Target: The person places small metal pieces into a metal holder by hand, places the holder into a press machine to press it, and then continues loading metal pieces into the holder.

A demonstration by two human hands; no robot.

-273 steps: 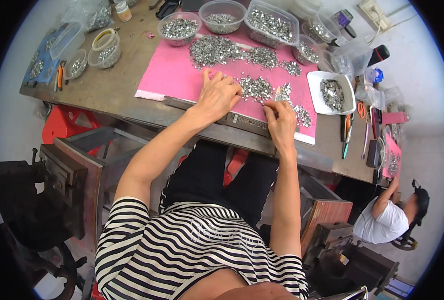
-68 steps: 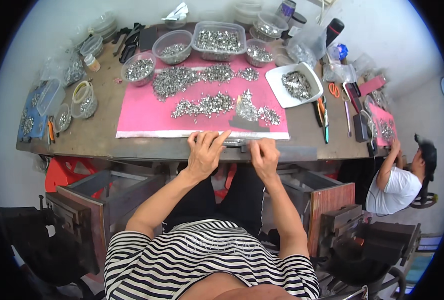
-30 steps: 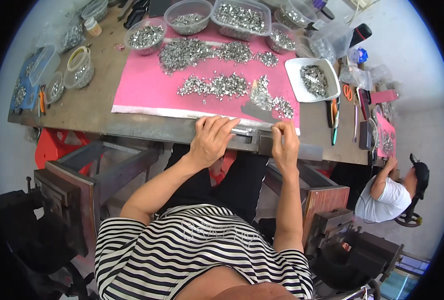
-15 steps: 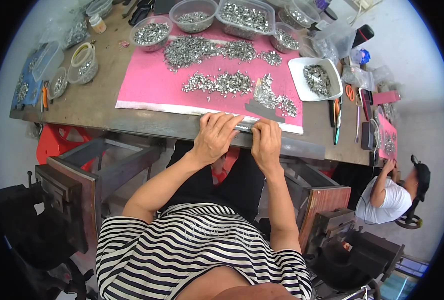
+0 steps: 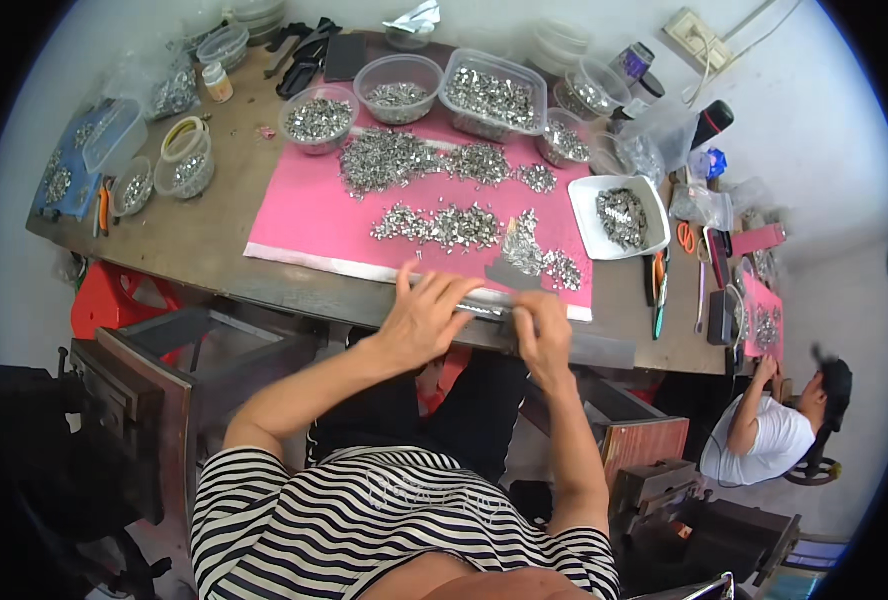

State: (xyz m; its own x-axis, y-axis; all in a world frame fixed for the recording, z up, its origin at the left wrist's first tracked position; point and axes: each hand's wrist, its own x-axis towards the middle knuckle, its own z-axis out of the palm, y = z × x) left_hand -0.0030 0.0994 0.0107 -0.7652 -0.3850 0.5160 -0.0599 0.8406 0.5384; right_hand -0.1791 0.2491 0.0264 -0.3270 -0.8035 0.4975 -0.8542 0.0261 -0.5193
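Note:
A narrow dark strip (image 5: 485, 312) with a row of small silver pieces lies at the table's front edge, between my hands. My left hand (image 5: 424, 318) has its fingers and thumb about the strip's left end, with one finger raised. At the other end my right hand (image 5: 544, 335) is closed, fingers bent and pinching the strip; its fingertips are partly hidden. Just beyond, a pink mat (image 5: 314, 215) with a white front border carries heaps of small silver metal pieces (image 5: 439, 226). A flat grey piece (image 5: 514, 276) rests on the mat near my right hand.
Clear plastic tubs (image 5: 397, 85) of metal pieces line the mat's far side. A white square tray (image 5: 589, 225) stands at right, beside orange-and-black-handled pliers (image 5: 656, 285). More tubs (image 5: 184, 168) sit at left. A co-worker (image 5: 764, 420) sits at the far right.
The view has tilted, so the table sits lower in the picture. My left hand's fingers have lifted and spread somewhat; my right hand stays closed at the strip's right end.

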